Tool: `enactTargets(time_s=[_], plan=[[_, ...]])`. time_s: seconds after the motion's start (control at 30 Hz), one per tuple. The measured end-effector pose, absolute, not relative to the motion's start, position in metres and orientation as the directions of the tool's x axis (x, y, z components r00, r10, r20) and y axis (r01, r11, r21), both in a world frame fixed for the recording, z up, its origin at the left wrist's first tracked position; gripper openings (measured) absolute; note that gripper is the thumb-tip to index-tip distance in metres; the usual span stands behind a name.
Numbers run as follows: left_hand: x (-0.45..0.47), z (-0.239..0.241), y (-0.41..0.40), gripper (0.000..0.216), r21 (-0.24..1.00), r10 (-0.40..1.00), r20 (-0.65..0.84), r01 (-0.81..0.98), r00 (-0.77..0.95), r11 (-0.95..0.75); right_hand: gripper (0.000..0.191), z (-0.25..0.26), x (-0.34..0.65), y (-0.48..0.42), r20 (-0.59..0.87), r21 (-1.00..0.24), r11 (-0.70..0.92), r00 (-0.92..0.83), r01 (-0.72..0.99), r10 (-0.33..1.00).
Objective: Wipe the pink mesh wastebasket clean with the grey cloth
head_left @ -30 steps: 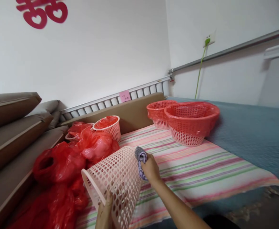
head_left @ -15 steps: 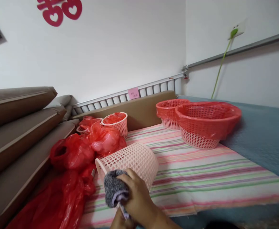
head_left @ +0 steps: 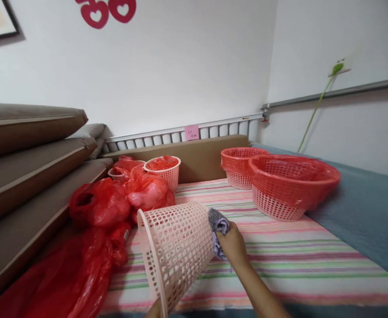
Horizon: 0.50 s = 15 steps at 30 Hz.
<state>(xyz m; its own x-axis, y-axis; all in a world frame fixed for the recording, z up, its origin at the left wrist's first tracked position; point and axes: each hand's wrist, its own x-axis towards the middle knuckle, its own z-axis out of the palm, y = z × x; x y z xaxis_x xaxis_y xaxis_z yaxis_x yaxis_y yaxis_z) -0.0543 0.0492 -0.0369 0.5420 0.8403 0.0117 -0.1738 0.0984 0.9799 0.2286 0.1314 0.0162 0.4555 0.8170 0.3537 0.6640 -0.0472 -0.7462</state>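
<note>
Two bare hands are at a pale pink perforated basket [head_left: 184, 243], tipped on its side over a striped cloth [head_left: 293, 276], mouth to the left; the right hand [head_left: 233, 244] is closed around a bunched grey-and-purple rag [head_left: 218, 226] — held against the basket's base end; the left hand [head_left: 154, 310] is at the lower rim, mostly out of frame, so how its fingers close I cannot tell; left of the basket lie crumpled red plastic bags [head_left: 103, 205]; farther back — before a beige board [head_left: 207, 154] — stands a red-lined white basket [head_left: 172, 178].
</note>
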Motion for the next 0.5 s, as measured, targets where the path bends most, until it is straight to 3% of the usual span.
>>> enactTargets(time_s=[0.07, 0.17, 0.3, 0.4, 0.5], plan=[[-0.046, -0.007, 0.052, 0.091, 0.950, 0.876, 0.066, -0.298, 0.477, 0.091, 0.033, 0.010, 0.224, 0.126, 0.381, -0.754, -0.011, 0.451, 0.657, 0.807], [-0.033, 0.040, 0.055, 0.087, 0.908, 0.946, 0.073, -0.413, 0.315, 0.068, 0.030, 0.010, 0.213, 0.125, 0.393, -0.777, 0.028, 0.449, 0.629, 0.802], [-0.021, 0.051, 0.055, 0.085, 0.901, 0.939, 0.041, -0.418, 0.341, 0.113, 0.025, 0.027, 0.170, 0.109, 0.494, -0.789, 0.222, 0.377, 0.573, 0.783], [-0.024, 0.024, 0.051, 0.064, 0.951, 0.936, 0.012, -0.294, 0.352, 0.099, 0.037, 0.047, 0.118, 0.077, 0.603, -0.748, 0.460, 0.200, 0.478, 0.772], [-0.036, -0.008, 0.050, 0.033, 0.993, 0.933, -0.058, -0.078, 0.356, 0.091, 0.050, 0.061, 0.085, 0.056, 0.606, -0.722, 0.543, 0.013, 0.428, 0.795]])
